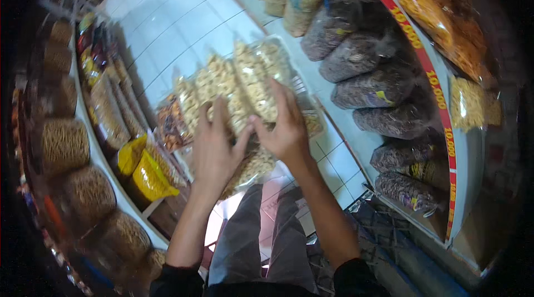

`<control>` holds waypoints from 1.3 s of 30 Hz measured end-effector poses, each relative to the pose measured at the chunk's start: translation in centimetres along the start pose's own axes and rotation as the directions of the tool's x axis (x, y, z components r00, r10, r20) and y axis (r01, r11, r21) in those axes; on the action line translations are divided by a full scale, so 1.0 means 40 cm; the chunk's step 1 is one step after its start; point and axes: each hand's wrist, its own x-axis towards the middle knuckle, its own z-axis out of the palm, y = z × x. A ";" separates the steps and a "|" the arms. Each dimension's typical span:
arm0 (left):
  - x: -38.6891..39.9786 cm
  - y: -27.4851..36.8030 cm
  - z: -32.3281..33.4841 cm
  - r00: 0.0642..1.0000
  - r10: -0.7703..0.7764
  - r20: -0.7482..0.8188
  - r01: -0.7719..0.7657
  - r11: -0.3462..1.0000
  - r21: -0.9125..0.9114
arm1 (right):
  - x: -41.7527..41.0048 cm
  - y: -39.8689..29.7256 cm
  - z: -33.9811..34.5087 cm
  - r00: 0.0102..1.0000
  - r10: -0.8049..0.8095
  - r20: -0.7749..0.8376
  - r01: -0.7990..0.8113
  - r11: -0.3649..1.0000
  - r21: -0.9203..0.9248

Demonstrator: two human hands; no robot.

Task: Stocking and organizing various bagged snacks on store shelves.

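Observation:
In front of me a clear plastic tub (298,84) holds several transparent packets of pale, knobbly snacks (212,84), standing side by side. A packet of reddish-brown snacks (171,124) is at the tub's left end, and another pale snack packet (260,163) lies on the side nearest me. My left hand (215,142) is over the middle of the packets, fingers spread. Close beside it, my right hand (288,130) reaches over the packets on the right, thumb and fingers apart. The two thumb tips nearly meet. My hands hide the packets' lower parts; light contact is possible.
On the left, a shelf carries long snack bags (108,109) and yellow packets (152,176); round packs of brown sticks (66,142) line its outer side. Several dark-filled bags (371,88) fill the right shelf, under a red price strip (429,67). White floor tiles (167,17) run between.

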 end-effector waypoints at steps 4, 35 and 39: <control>-0.019 0.013 -0.005 0.990 0.137 -0.027 -0.137 0.990 0.025 | -0.014 0.015 -0.026 0.958 0.288 -0.001 -0.286 0.949 0.131; 0.144 1.052 0.270 0.600 0.686 -0.410 -0.784 0.405 -0.470 | -0.229 0.417 -1.096 0.678 0.121 -0.725 -0.596 0.669 -0.445; 0.137 1.077 0.291 0.616 0.664 -0.423 -0.788 0.519 -0.333 | -0.219 0.398 -1.089 0.802 0.157 -0.576 -0.472 0.757 -0.452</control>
